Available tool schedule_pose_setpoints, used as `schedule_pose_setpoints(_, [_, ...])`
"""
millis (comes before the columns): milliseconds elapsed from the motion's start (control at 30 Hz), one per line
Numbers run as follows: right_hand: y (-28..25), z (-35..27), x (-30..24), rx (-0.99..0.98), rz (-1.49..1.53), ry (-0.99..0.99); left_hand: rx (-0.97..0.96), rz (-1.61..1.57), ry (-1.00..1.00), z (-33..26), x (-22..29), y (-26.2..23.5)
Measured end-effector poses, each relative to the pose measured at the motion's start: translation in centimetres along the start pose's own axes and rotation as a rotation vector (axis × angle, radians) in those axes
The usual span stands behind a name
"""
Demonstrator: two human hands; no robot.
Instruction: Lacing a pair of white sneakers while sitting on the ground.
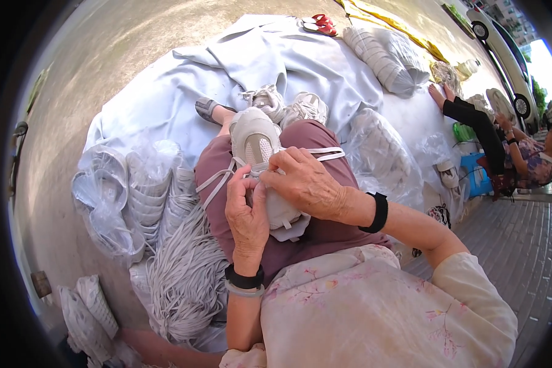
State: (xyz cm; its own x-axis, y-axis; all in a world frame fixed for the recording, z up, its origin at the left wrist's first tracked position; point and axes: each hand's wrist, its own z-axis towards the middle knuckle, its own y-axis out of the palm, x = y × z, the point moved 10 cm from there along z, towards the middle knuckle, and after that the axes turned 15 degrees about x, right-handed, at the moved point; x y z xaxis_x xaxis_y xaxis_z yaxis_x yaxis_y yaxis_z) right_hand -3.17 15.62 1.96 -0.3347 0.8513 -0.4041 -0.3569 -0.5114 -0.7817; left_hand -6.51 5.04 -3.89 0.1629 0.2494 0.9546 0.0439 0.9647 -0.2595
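Shoe (256, 143) is showing a matt upper with open mesh. Lace bundle (185, 279) is presenting as dull textile. Clear plastic bag (383, 153) is glinting, glossy and crinkled. Ground sheet (218, 76) is appearing smooth-surfaced.

The off-white shoe (252, 130) lies toe-forward, laces (325, 150) splayed.

My feed count: hands at work, two – left hand (246, 211), right hand (310, 184) | lap shoe (251, 130), one | pale shoes beyond the knees (305, 107), two | black wristbands (377, 213), two | pale bracelet (244, 291), one | lace heap (184, 282), one | other person (536, 161), one | blue stool (474, 175), one | white car (506, 49), one | bagged shoes (107, 202), several, too overlapped for me to number
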Motion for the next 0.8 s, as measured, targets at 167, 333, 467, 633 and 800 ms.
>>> schedule_pose_setpoints(167, [1.0,0.7,-1.1,0.030,-0.054,-0.180,-0.038,-0.048,-0.110,-0.6,-1.4,0.2])
schedule_pose_setpoints(333, [-0.1,-0.1,-3.8,-0.202,0.720,0.189,0.029,-0.201,0.014,-0.5,-1.8,-1.0])
schedule_pose_setpoints(467, [0.7,-3.7,-8.1,-0.557,0.999,0.245,0.003,-0.186,-0.045,-0.2,-1.8,-1.1])
schedule_pose_setpoints(633, [2.7,-2.1,-0.2,-0.317,0.639,0.579,-0.025,0.151,0.201,-0.1,0.6,-1.3])
schedule_pose_setpoints(800, [2.5,0.5,1.4,0.023,0.125,0.337,0.055,0.315,0.273,-0.2,2.1,-1.8])
